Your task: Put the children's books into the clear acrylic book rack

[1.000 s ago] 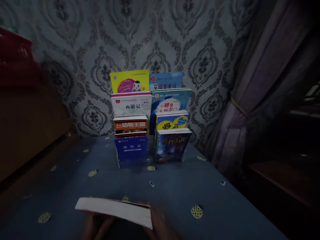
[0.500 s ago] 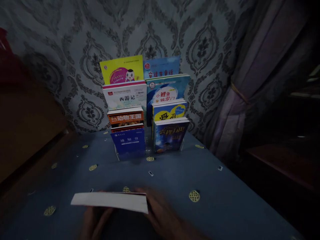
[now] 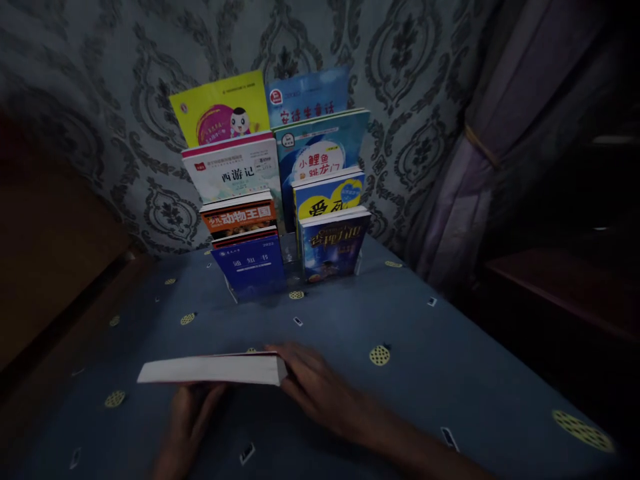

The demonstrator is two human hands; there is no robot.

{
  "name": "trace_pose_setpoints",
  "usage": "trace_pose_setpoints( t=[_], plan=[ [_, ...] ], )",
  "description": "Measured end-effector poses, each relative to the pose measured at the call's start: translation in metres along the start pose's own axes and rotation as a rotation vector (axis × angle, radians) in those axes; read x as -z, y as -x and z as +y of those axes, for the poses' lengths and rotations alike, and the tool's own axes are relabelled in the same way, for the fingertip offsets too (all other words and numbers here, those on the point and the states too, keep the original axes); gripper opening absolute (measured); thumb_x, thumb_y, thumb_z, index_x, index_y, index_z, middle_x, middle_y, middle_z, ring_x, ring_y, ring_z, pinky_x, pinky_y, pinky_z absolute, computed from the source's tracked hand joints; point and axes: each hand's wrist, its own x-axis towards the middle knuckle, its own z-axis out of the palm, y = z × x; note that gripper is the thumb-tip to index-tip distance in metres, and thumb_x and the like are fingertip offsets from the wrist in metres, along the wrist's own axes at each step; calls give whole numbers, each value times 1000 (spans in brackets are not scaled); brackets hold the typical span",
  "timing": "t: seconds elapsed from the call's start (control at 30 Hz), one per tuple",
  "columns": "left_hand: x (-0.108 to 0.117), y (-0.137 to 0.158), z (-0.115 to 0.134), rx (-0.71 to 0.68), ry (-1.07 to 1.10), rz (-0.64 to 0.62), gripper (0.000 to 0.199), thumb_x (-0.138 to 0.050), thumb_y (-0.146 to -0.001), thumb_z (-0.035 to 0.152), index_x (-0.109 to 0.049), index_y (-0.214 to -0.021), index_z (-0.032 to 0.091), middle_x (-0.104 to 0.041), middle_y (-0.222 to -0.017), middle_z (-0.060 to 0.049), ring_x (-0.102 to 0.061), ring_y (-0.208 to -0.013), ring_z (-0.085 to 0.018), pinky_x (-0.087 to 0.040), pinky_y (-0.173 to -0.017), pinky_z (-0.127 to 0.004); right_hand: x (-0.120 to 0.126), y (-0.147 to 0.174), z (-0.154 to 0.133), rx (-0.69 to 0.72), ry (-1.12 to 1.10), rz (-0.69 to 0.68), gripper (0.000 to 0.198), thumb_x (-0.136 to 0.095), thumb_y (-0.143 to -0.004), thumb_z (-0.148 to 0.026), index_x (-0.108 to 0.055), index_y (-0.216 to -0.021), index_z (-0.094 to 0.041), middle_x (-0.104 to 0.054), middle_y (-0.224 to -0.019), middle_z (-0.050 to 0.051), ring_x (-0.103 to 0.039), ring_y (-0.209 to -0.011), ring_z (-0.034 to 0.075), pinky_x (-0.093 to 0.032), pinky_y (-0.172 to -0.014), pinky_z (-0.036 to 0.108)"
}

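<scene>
Both hands on one book [image 3: 213, 369], held low over the blue cloth [image 3: 450, 360] at the near middle of the table; its white page edge faces the camera, cover side not visible. Left hand [image 3: 187, 420] comes up from below near the book's left half, fingers together, tips tucked under the lower edge; whether the thumb is on top — cannot tell, too dark. Right hand [image 3: 317, 387] grips the book's right end, fingers loosely curled round that corner, thumb side toward the page edge; forearm runs off to the lower right.

Book sits level, long edge roughly parallel to the table's near side; whether it touches the cloth or hangs just above — cannot tell.

Clear rack [image 3: 290, 257] stands at the far side against the patterned wall [image 3: 125, 100], two columns of books stepped upward; front left slot holds a dark blue booklet [image 3: 250, 267], front right a night-sky cover [image 3: 330, 243]; behind them orange, white and yellow covers on the left, yellow and blue ones on the right. Rack is well apart from the held book; open cloth between them, only small printed spots on it.

Room to move: bare cloth to the right of the hands as far as the table's right edge; curtain [image 3: 480, 153] hangs just past that far right corner; on the left the cloth runs to a brown wooden edge [image 3: 60, 267], near the book's left end.
</scene>
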Motion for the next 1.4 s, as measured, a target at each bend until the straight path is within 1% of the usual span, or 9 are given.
trace_pose_setpoints(
  t=[0.07,0.17,0.33,0.5,0.73,0.9,1.07,1.2,1.4],
  plan=[
    [9,-5,-4,-37,-92,-45,42,-62,-81,64,-69,-86,24,-77,-82,-8,-74,-77,-28,-63,-66,-34,3,-2,-1,-14,-52,-10,36,-46,-101,-28,-51,-136,-21,-64,-130,11,-59,-123,22,-50,-104,40],
    [17,-15,-3,-82,-176,-55,42,-59,-82,65,-66,-85,24,-77,-84,-8,-74,-77,-28,-62,-64,-34,5,-8,2,-48,-100,-2,22,-45,-102,-27,-56,-120,-22,-68,-113,7,-65,-106,20,-54,-92,36],
    [10,-38,17,-58,-141,-41,44,-58,-81,65,-59,-94,22,-77,-94,-8,-75,-83,-28,-61,-69,-35,6,-25,14,-78,-127,56,10,-50,-100,-31,-52,-104,-22,-66,-103,5,-63,-94,19,-52,-80,33],
    [0,-59,30,-49,-120,-59,47,-58,-82,59,-56,-109,20,-76,-100,-8,-74,-86,-27,-59,-71,-35,11,-43,26,-65,-190,109,8,-51,-98,-31,-49,-100,-23,-66,-96,3,-63,-86,17,-49,-72,28],
    [-5,-95,38,-131,-124,1,49,-56,-86,52,-50,-123,20,-75,-105,-9,-72,-90,-26,-56,-73,-33,26,-80,46,52,-103,214,13,-51,-96,-33,-46,-90,-23,-63,-86,1,-60,-78,16,-46,-68,26],
    [-4,-131,56,-234,-128,117,49,-57,-87,50,-49,-124,19,-74,-104,-9,-71,-88,-25,-54,-73,-32,55,-111,45,181,-41,272,18,-48,-97,-39,-46,-91,-23,-62,-86,2,-60,-80,18,-48,-70,28],
    [-7,-156,69,-346,-140,227,47,-59,-90,44,-49,-128,18,-73,-103,-9,-70,-88,-24,-54,-75,-32,78,-132,46,231,50,332,15,-48,-97,-36,-51,-99,-21,-63,-93,5,-60,-83,20,-50,-74,33],
    [-13,-167,70,-390,-163,254,46,-60,-91,38,-48,-131,17,-72,-103,-9,-71,-89,-24,-54,-77,-32,83,-136,52,245,96,375,17,-49,-97,-33,-52,-109,-21,-65,-101,7,-62,-92,22,-50,-81,36],
    [-22,-175,66,-412,-147,241,44,-62,-91,35,-50,-129,17,-73,-99,-8,-70,-85,-22,-52,-72,-29,80,-137,65,219,94,400,19,-49,-97,-32,-53,-109,-18,-66,-103,9,-64,-93,24,-51,-82,35]
  ],
)
